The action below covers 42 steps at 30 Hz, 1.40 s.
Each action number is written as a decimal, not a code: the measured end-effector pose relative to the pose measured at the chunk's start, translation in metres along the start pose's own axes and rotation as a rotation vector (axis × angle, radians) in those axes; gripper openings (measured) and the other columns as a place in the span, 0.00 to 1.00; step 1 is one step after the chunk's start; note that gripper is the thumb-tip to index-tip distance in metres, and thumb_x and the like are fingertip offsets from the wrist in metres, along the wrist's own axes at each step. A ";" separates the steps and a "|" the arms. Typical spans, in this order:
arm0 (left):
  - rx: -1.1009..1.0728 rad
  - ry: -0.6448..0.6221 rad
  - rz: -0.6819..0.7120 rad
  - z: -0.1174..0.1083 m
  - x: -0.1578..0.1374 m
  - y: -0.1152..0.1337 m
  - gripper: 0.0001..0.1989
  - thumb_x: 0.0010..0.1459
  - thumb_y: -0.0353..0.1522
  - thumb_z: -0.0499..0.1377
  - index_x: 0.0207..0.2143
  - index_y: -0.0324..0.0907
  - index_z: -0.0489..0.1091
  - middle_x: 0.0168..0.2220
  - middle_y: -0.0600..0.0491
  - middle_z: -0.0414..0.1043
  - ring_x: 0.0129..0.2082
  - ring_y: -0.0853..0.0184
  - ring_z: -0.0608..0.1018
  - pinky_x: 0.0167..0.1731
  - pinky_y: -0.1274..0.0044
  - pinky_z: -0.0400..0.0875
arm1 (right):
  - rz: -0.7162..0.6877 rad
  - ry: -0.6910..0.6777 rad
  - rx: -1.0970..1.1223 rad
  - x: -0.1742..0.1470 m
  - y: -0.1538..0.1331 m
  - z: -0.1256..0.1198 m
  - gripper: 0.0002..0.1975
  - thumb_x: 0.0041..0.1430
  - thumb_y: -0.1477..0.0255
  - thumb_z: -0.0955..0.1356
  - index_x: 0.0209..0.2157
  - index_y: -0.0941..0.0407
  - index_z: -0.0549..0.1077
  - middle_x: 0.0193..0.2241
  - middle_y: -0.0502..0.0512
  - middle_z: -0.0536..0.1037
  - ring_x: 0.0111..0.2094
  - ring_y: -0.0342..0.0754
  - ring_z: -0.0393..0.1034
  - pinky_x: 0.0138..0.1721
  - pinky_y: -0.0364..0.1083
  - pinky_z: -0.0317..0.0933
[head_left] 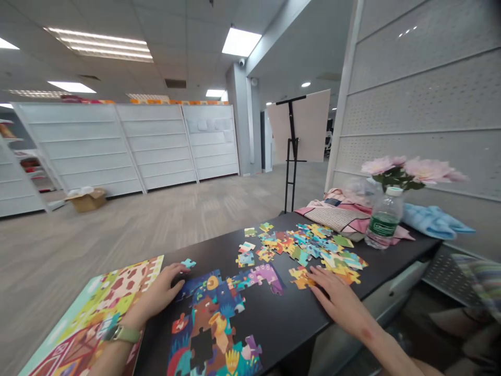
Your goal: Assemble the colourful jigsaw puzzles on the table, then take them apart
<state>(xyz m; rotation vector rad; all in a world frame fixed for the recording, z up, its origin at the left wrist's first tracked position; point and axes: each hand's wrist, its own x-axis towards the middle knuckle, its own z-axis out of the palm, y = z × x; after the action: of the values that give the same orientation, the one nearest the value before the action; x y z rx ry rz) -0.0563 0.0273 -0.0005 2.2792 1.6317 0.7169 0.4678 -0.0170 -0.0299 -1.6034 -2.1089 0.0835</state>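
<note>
My left hand (164, 287), with a watch on its wrist, rests at the table's left side. Its thumb is apart from the fingers, and the fingertips are at a light blue puzzle piece (188, 263). Beside it lies a partly joined puzzle (225, 326) with a dark blue underwater picture and a gap in its lower middle. A purple joined strip (268, 274) extends to the right. My right hand (332, 292) lies with fingers stretched over orange-yellow pieces (300, 278). Beyond it spreads a heap of loose pieces (301, 241).
A farm picture board (94, 308) lies at the left edge. A water bottle (385, 222), pink flowers (415, 169), a pink cloth (336, 211) and a blue cloth (434, 219) are at the right end of the black table (274, 318). An easel (291, 149) stands behind.
</note>
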 end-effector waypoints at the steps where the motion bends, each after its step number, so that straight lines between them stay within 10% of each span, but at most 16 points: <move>1: 0.002 -0.005 -0.002 0.000 0.000 0.001 0.17 0.58 0.38 0.55 0.47 0.45 0.75 0.52 0.46 0.75 0.53 0.52 0.75 0.57 0.61 0.66 | 0.023 -0.013 -0.031 -0.006 0.011 0.000 0.22 0.67 0.59 0.60 0.56 0.51 0.75 0.61 0.59 0.71 0.64 0.60 0.62 0.63 0.66 0.55; 12: -0.029 -0.015 0.041 0.004 0.000 -0.003 0.14 0.59 0.37 0.55 0.45 0.46 0.76 0.51 0.47 0.75 0.53 0.53 0.74 0.57 0.61 0.67 | -0.023 -0.135 -0.096 -0.025 0.017 -0.008 0.28 0.70 0.55 0.56 0.67 0.49 0.60 0.69 0.54 0.57 0.70 0.55 0.46 0.69 0.62 0.44; 19: -0.012 0.012 0.055 0.004 -0.003 -0.010 0.15 0.60 0.36 0.55 0.46 0.46 0.75 0.51 0.47 0.74 0.54 0.53 0.74 0.58 0.61 0.66 | 0.263 -0.075 -0.280 0.021 0.055 -0.017 0.36 0.67 0.53 0.56 0.65 0.64 0.63 0.66 0.70 0.61 0.70 0.66 0.46 0.67 0.67 0.41; 23: -0.033 0.008 0.044 0.005 -0.004 -0.013 0.15 0.61 0.35 0.55 0.47 0.46 0.75 0.53 0.47 0.73 0.55 0.53 0.73 0.59 0.61 0.65 | 0.140 -0.135 -0.241 0.041 0.058 -0.002 0.35 0.67 0.49 0.55 0.66 0.54 0.62 0.68 0.60 0.60 0.70 0.64 0.46 0.68 0.69 0.35; 29: -0.046 0.003 0.067 0.004 -0.004 -0.010 0.14 0.61 0.35 0.54 0.47 0.46 0.75 0.52 0.46 0.72 0.55 0.53 0.73 0.59 0.61 0.65 | 0.325 -0.215 -0.331 0.091 0.062 -0.004 0.36 0.67 0.50 0.53 0.67 0.56 0.61 0.68 0.66 0.58 0.69 0.70 0.45 0.64 0.75 0.34; 34: -0.053 0.018 0.059 0.006 -0.002 -0.015 0.14 0.61 0.34 0.54 0.46 0.48 0.74 0.52 0.48 0.72 0.54 0.55 0.73 0.58 0.64 0.67 | 0.118 -0.306 -0.315 0.099 0.048 0.013 0.24 0.64 0.58 0.60 0.60 0.41 0.70 0.70 0.50 0.56 0.70 0.68 0.43 0.65 0.74 0.33; 42: -0.066 -0.014 0.052 0.009 -0.004 -0.015 0.13 0.59 0.32 0.55 0.44 0.47 0.75 0.53 0.48 0.72 0.55 0.55 0.73 0.60 0.63 0.65 | 0.245 -0.300 -0.289 0.130 0.021 0.020 0.38 0.66 0.47 0.51 0.69 0.53 0.57 0.70 0.60 0.54 0.71 0.70 0.38 0.65 0.74 0.28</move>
<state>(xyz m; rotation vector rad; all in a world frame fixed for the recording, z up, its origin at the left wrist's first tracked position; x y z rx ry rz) -0.0643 0.0297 -0.0163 2.2818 1.5248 0.7536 0.4532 0.1143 -0.0102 -2.1336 -2.2103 0.1105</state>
